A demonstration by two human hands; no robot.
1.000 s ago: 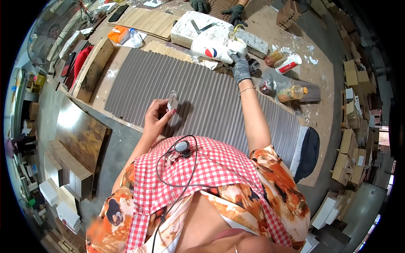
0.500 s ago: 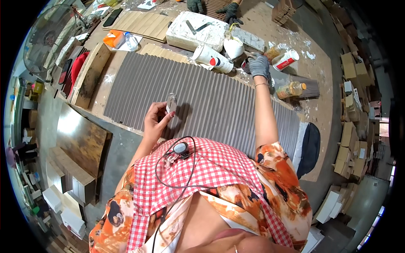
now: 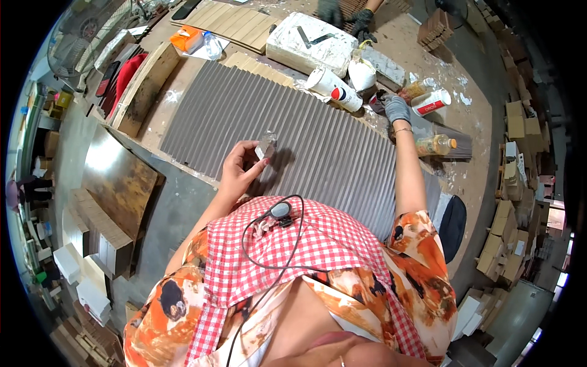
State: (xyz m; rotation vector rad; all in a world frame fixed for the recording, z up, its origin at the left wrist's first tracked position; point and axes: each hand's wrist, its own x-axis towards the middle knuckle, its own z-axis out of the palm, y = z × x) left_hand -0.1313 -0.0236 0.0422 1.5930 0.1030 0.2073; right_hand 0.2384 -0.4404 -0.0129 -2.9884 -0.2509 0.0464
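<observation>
My left hand point(image 3: 240, 167) holds a small clear plastic cup point(image 3: 266, 146) just above the near part of a grey ribbed panel point(image 3: 318, 147) that covers the workbench. My right hand point(image 3: 396, 109), in a grey glove, reaches out to the panel's far right edge and rests there, closed on a small dark object that I cannot make out. Close to it stand a white cup point(image 3: 362, 73), a white can lying on its side point(image 3: 431, 102) and a bottle of amber liquid point(image 3: 435, 145).
Another person's gloved hands point(image 3: 348, 15) work at the bench's far side by a white foam block point(image 3: 309, 41). Wooden slat panels point(image 3: 235, 18), an orange packet point(image 3: 186, 39) and a fan point(image 3: 76, 49) sit to the left; boards and stacked wood lie on the floor.
My right hand has drawn back from the white cups at the far side toward the panel's right edge. The left hand with the clear cup has stayed put.
</observation>
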